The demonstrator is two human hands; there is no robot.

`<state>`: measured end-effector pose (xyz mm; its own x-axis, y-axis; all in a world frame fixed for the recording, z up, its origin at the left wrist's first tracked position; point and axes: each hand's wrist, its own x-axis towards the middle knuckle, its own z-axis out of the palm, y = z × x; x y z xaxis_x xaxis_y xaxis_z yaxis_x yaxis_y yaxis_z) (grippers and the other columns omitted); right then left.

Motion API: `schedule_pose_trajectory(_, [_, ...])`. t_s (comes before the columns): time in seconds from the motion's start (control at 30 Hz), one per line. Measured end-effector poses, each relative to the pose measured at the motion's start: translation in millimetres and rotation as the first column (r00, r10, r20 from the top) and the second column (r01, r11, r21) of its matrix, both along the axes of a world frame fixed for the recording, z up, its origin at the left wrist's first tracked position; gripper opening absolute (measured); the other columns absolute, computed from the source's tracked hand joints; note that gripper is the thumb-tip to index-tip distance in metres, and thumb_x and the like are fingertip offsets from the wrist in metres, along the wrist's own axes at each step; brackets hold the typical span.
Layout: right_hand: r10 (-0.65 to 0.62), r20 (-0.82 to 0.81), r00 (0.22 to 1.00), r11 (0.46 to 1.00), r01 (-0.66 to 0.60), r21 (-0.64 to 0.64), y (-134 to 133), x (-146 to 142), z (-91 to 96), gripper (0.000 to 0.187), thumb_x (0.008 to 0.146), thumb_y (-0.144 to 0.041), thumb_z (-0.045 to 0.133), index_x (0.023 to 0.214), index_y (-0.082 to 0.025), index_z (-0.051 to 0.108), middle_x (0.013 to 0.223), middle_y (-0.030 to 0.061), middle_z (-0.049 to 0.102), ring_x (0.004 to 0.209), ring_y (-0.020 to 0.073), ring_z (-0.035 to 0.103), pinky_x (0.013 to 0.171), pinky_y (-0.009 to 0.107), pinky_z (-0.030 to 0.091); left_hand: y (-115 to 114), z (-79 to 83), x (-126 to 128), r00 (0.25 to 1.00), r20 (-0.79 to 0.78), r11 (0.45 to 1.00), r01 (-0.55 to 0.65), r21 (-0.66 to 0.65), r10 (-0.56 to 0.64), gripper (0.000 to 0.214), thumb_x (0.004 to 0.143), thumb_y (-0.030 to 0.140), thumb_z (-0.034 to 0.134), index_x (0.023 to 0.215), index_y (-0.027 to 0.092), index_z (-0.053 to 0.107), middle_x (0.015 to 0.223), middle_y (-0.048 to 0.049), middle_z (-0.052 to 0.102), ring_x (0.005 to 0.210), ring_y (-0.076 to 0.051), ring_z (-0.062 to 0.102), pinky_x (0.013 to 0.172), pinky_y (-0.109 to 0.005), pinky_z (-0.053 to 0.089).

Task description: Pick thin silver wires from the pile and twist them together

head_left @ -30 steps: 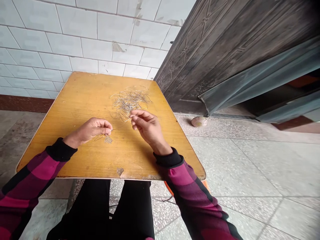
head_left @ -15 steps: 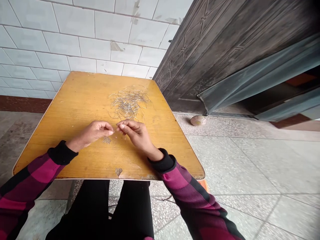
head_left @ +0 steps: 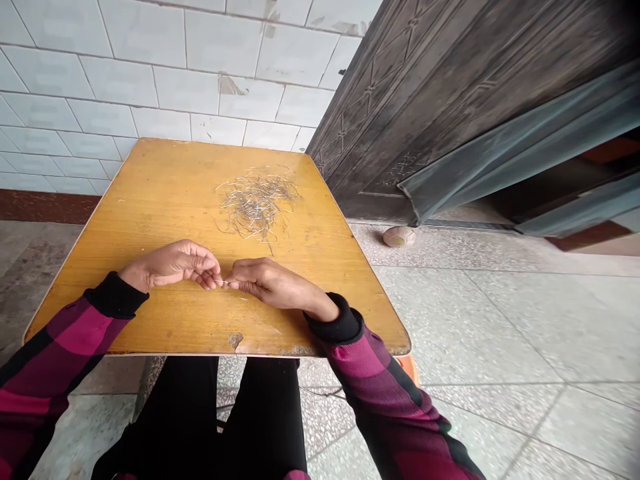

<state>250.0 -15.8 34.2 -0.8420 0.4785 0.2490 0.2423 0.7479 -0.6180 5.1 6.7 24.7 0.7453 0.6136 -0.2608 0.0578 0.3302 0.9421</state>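
Between my fingertips a short, thin, pale wire (head_left: 225, 282) shows over the near half of the wooden table (head_left: 165, 327). My left hand (head_left: 183, 264) pinches its left end, fingers curled. From the other side, my right hand (head_left: 270, 281) is closed on the right end, the back of the hand facing up. The two hands almost touch. Beyond them a loose, tangled heap of thin wires (head_left: 257, 203) lies on the tabletop, some silvery and some dark.
White wall tiles (head_left: 220, 47) rise behind the table. To the right stand a dark carved door (head_left: 370, 133) and a grey-green curtain (head_left: 475, 153). A pale rounded object (head_left: 399, 236) rests on the floor by the door. My legs are under the table's front edge.
Both hands have come lower and closer together. My right hand has turned palm down, and the thin wire now shows between the fingertips. The heap looks much the same.
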Motion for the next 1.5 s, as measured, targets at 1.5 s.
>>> schedule_pose_trajectory(1.5, [-0.418, -0.383, 0.824, 0.694, 0.018, -0.72, 1, -17, -17.4, 0.028, 0.078, -0.04, 0.077, 0.089, -0.016, 0.067, 0.078, -0.0007, 0.068, 0.07, 0.0091, 0.062, 0.072, 0.026, 0.051, -26, 0.9, 26, 0.921, 0.045, 0.694, -0.323, 0.644, 0.387, 0.016, 0.083, 0.027, 0.064, 0.075, 0.015, 0.072, 0.072, -0.0037, 0.07, 0.068, -0.014, 0.06, 0.066, -0.026, 0.044])
